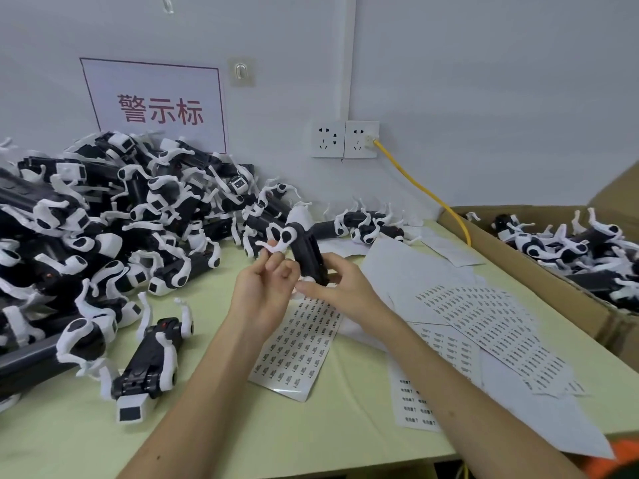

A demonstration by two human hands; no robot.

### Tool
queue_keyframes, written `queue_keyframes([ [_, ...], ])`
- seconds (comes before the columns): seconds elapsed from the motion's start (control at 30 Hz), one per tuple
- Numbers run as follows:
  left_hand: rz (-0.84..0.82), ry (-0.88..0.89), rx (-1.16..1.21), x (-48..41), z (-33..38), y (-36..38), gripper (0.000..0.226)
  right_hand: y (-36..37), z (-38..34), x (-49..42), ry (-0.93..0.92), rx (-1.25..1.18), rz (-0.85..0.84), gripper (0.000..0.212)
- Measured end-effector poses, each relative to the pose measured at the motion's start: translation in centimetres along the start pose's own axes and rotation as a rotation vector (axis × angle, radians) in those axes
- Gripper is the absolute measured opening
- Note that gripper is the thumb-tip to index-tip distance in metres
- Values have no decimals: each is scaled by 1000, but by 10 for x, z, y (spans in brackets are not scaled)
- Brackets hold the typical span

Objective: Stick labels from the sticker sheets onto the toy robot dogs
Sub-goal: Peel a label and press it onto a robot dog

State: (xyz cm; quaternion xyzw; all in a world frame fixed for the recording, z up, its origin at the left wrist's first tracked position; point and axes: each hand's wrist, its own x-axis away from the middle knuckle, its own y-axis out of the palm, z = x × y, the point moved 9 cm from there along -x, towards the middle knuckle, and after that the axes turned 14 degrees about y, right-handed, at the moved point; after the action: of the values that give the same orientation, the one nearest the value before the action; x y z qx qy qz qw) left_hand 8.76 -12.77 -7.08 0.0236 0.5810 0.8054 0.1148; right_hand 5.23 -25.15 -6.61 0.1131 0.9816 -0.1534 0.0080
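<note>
A black-and-white toy robot dog (306, 248) is held above the table, belly side up, head pointing away. My left hand (264, 288) pinches one of its white legs between fingers and thumb. My right hand (340, 283) grips the near end of its black body from the right. Under the hands lies a sticker sheet (295, 350) with rows of small labels. More sticker sheets (491, 326) fan out to the right. Another toy dog (148, 364) lies on its back at the near left.
A big pile of toy dogs (103, 229) fills the left side of the pale green table (262, 433). A cardboard box (553, 271) with several more dogs stands at the right. A yellow cable (425, 191) runs from the wall socket (361, 139).
</note>
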Motion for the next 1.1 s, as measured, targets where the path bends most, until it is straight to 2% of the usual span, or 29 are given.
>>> queue_keyframes([
  [0.13,21,61,-314,-3,4,-12,14,-12,-7,3,-72,8,116,37],
  [0.27,118,-32,-323,0,-4,-29,23,-18,-16,8,-158,53,199,37],
  [0.37,-48,-99,-440,3,-11,-16,27,-18,-22,13,-204,82,232,40],
  [0.47,-211,-66,-564,4,-12,-1,30,-25,-25,14,-214,44,248,39],
  [0.63,-263,-43,-642,4,-11,2,33,-28,-29,15,-250,42,222,36],
  [0.8,-247,10,-717,4,-7,1,38,-17,-24,9,-184,-9,68,45],
  [0.93,-257,41,-758,3,-6,1,41,-16,-20,5,-129,-233,-17,27],
  [1.1,-288,35,-882,8,-11,0,50,-27,-9,2,-48,-272,64,15],
])
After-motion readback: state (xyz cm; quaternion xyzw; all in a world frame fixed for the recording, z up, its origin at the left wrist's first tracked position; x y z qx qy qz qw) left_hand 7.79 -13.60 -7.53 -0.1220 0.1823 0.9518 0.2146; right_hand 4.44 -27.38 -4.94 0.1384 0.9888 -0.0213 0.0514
